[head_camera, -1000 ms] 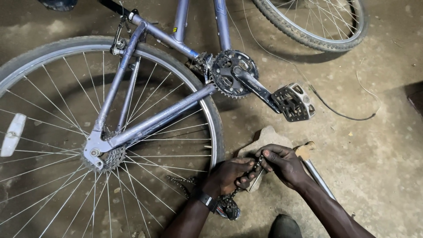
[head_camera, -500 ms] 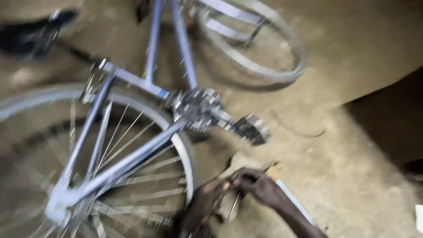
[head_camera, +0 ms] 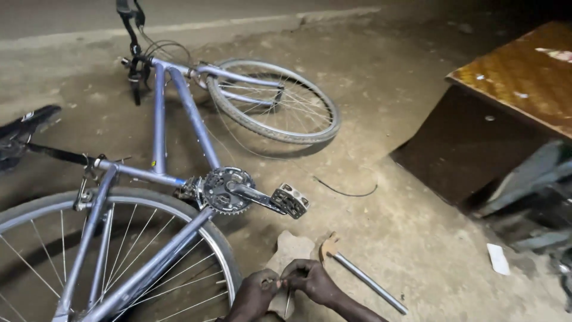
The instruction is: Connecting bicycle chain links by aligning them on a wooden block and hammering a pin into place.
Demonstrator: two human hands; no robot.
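While your head camera looks down at the concrete floor (head_camera: 417,238), it records the following, head view only.

Item: your left hand (head_camera: 255,293), low in the frame just right of the rear wheel (head_camera: 113,256). Fingers curled closed, pinching a small dark metal part (head_camera: 277,284); what the part is cannot be told.

Item: your right hand (head_camera: 311,278), touching the left hand, fingers likewise closed on the same small part from the other side. Both hands sit over a flat pale stone (head_camera: 290,250) lying on the floor.

Item: a hammer (head_camera: 357,271) with a metal shaft, on the floor just beside your right hand, head toward the stone, shaft running away to the right.

Item: a purple-grey bicycle (head_camera: 179,113) lying on its side. Chainring (head_camera: 223,189) and crank face up, the pedal (head_camera: 290,200) near the stone. Front wheel (head_camera: 274,104) lies further off, handlebars (head_camera: 134,36) at the top of the frame, black saddle (head_camera: 24,128) at the left edge.

Item: a thin loose cable (head_camera: 345,192) on the floor between pedal and bench.

Item: a brown wooden bench (head_camera: 518,83) at right, well apart from your hands, dark clutter beside it, and a small white scrap (head_camera: 497,258) on the floor below.
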